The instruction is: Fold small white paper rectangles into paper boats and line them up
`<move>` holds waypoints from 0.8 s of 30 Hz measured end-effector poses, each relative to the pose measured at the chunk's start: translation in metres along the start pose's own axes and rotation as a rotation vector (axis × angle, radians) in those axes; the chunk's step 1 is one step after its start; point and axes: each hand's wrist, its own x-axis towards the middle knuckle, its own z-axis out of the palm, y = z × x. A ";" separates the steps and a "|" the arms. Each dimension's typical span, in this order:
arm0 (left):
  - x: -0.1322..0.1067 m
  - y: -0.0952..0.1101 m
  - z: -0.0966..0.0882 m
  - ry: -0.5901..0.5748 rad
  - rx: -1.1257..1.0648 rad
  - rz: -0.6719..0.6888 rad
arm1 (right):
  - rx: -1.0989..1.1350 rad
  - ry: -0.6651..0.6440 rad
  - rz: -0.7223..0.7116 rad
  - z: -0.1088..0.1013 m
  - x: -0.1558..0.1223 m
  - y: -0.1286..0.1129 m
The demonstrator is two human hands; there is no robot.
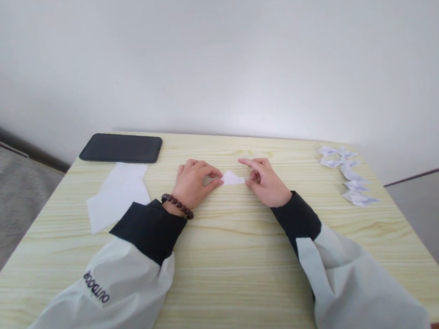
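A small folded piece of white paper (233,178) lies on the light wooden table (233,266) between my two hands. My left hand (195,183), with a dark bead bracelet at the wrist, pinches the paper's left end with curled fingers. My right hand (265,181) pinches its right end, the index finger stretched along the top edge. Both hands rest on the tabletop near the far middle.
A black phone (121,148) lies face down at the table's far left. White paper sheets (116,197) lie just beside my left forearm. Several small folded paper shapes (347,173) sit in a row near the right edge. A white wall stands behind the table.
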 end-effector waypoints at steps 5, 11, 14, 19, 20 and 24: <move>-0.001 0.001 -0.002 -0.013 0.005 0.064 | -0.009 0.130 -0.071 0.004 -0.005 -0.007; -0.003 0.000 -0.001 -0.020 0.017 0.196 | -0.096 0.160 -0.165 0.012 -0.008 -0.021; -0.003 -0.001 0.000 -0.024 0.026 0.265 | -0.137 0.160 -0.162 0.014 -0.006 -0.020; -0.005 0.000 0.000 -0.001 0.064 0.304 | -0.187 0.163 -0.219 0.015 -0.005 -0.015; -0.006 0.000 0.000 0.005 0.072 0.310 | -0.193 0.162 -0.232 0.015 -0.004 -0.015; -0.006 0.001 -0.003 0.032 0.107 0.337 | -0.211 0.149 -0.241 0.013 -0.004 -0.015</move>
